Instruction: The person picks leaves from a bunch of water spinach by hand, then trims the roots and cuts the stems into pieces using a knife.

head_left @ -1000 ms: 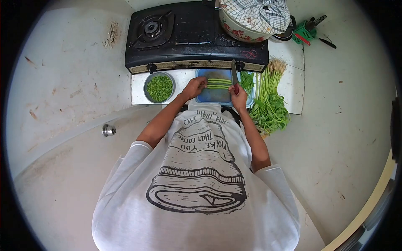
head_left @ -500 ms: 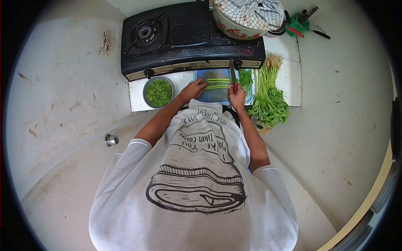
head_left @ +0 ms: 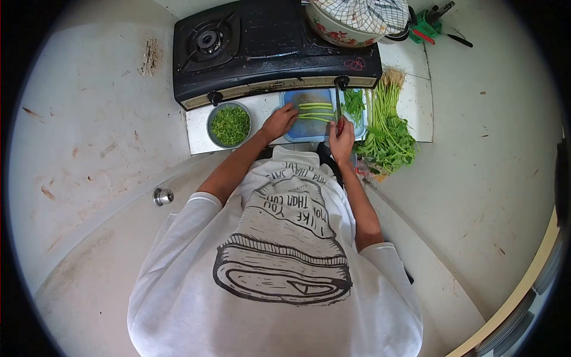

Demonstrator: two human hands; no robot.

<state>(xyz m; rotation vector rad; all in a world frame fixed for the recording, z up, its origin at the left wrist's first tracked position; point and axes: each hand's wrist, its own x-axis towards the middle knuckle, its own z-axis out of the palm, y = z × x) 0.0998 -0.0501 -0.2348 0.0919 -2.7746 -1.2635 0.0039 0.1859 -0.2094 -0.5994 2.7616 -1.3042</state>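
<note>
Several cut green stems (head_left: 316,106) lie side by side across a blue cutting board (head_left: 309,132). At their left ends is my left hand (head_left: 278,124), its bent fingers closed against the stem tips. My right hand (head_left: 341,144) grips a knife (head_left: 338,102) by its red handle, the blade pointing away toward the stove. The knife is at the right ends of the stems. Just right of the blade, some loose green leaves (head_left: 354,102) rest on the board. A larger bunch of leafy greens (head_left: 389,134) with roots lies beside the board.
A grey bowl (head_left: 210,132) of chopped greens stands left of the board. Behind is a black gas stove (head_left: 267,56), with a flowered pot (head_left: 342,34) under a checked cloth (head_left: 363,13). At back right, a green basket (head_left: 423,28) holds utensils.
The view has shifted slightly. The stems have spread a little apart on the board. My right hand still holds the knife, and my left hand stays by the stem ends.
</note>
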